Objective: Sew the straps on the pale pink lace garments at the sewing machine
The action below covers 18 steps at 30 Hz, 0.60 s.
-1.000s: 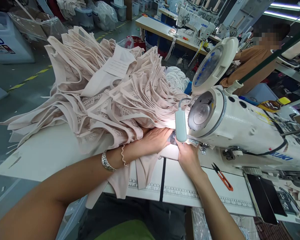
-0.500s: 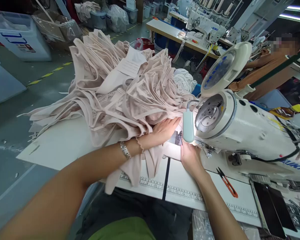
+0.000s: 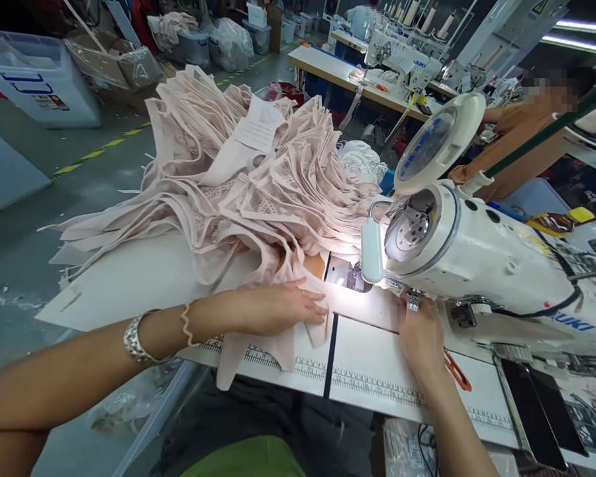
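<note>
A large heap of pale pink garments (image 3: 278,179) lies across the white table (image 3: 129,285), left of a white sewing machine (image 3: 501,258). My left hand (image 3: 283,308) rests palm down on a piece of the pink fabric at the table's front, fingers stretched toward the lit needle plate (image 3: 345,273). No fabric covers the plate. Under the machine head, right of the needle, is my right hand (image 3: 421,331); its fingertips are hidden behind the machine's lower parts. Orange-handled snips (image 3: 457,371) lie just right of it, partly covered by the hand.
A magnifier lens (image 3: 440,142) and a small lamp (image 3: 372,250) stand by the machine head. A black phone-like slab (image 3: 531,411) lies at the right. Behind, a person in brown (image 3: 519,149) sits near other machines. Plastic bins (image 3: 44,79) stand at the left.
My left hand has moved left and toward me, away from the needle. My right hand has shifted right, from beside the needle to near the snips. The needle plate is now uncovered.
</note>
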Tool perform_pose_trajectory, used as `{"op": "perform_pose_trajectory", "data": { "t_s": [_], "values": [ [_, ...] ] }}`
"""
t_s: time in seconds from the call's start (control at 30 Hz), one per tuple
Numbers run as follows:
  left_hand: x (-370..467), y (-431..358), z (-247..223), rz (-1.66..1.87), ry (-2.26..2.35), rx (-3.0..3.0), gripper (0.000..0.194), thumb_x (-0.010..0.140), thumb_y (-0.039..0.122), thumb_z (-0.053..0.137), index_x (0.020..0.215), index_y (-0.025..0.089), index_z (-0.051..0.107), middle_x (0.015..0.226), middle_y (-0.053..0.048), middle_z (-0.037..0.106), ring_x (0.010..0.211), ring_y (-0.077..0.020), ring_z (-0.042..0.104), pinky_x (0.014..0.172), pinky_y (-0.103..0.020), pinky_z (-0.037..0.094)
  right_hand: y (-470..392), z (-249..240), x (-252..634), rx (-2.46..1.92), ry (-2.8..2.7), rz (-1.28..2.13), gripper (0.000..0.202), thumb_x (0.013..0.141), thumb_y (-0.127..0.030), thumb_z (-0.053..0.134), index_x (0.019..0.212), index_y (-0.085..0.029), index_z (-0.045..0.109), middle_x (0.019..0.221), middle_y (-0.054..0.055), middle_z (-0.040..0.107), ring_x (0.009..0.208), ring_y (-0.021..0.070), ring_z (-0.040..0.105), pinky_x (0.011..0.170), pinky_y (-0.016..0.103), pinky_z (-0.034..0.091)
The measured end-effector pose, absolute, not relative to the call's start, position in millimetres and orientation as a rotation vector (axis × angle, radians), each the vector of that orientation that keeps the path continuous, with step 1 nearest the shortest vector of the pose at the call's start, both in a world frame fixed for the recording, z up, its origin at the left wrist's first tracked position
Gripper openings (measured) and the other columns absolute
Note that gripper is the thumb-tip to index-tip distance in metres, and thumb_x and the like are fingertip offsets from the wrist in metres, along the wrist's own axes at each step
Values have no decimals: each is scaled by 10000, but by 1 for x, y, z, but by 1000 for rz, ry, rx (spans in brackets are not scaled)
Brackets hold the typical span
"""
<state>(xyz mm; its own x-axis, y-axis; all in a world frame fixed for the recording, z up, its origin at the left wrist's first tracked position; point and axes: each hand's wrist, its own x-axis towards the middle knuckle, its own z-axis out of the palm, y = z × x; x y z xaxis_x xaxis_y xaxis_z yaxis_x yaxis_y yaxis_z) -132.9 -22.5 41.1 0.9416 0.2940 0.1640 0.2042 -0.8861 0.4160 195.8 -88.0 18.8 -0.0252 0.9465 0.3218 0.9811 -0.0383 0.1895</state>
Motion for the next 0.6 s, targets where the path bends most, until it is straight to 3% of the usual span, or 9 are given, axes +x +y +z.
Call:
{"op": "perform_pose_trajectory", "data": {
  "t_s": [0.07,0.17,0.27,0.37,0.47,0.6],
  "values": [
    [-131,-28,36,258,526,2887,563,884,-32,420,1364,240,531,1406,-63,577,1347,-262,492,1091,-432,357,-87,17,184,-2040,-2168,-420,319,970,-220,390,1084,-140,676,975,158,684,891,265,625,748,365,485],
    [-112,-29,29,244,878,3085,534,842,-13,475,1341,170,531,1358,-138,581,1268,-363,526,962,-486,426,-84,16,160,-1896,-2214,-221,310,991,-262,388,1102,-186,668,1008,109,693,893,230,628,735,328,480],
    [-90,-20,26,259,881,3253,323,839,-14,473,1080,128,634,1065,-141,649,969,-287,621,783,-398,461,-84,18,147,-1817,-2225,-242,303,1008,-280,399,1026,-193,689,942,76,697,879,203,621,751,298,458],
    [-77,-2,26,384,517,3363,246,876,-8,445,841,155,626,856,-81,615,814,-218,583,708,-345,439,-86,20,147,-1794,-2250,-356,304,1012,-252,413,962,-181,704,830,58,679,829,188,607,733,276,430],
    [-77,17,21,487,348,3247,302,941,11,398,830,168,631,856,-53,634,789,-179,575,720,-309,442,-90,20,149,-1752,-2299,-417,308,1009,-190,404,974,-164,709,778,53,661,849,187,603,735,265,416],
    [-89,33,12,645,385,2865,288,999,75,413,1060,192,669,1002,-34,676,927,-144,588,824,-257,466,-92,20,146,-1812,-2313,-426,290,969,-121,406,945,-156,693,804,60,661,853,190,593,710,266,405]
  ]
}}
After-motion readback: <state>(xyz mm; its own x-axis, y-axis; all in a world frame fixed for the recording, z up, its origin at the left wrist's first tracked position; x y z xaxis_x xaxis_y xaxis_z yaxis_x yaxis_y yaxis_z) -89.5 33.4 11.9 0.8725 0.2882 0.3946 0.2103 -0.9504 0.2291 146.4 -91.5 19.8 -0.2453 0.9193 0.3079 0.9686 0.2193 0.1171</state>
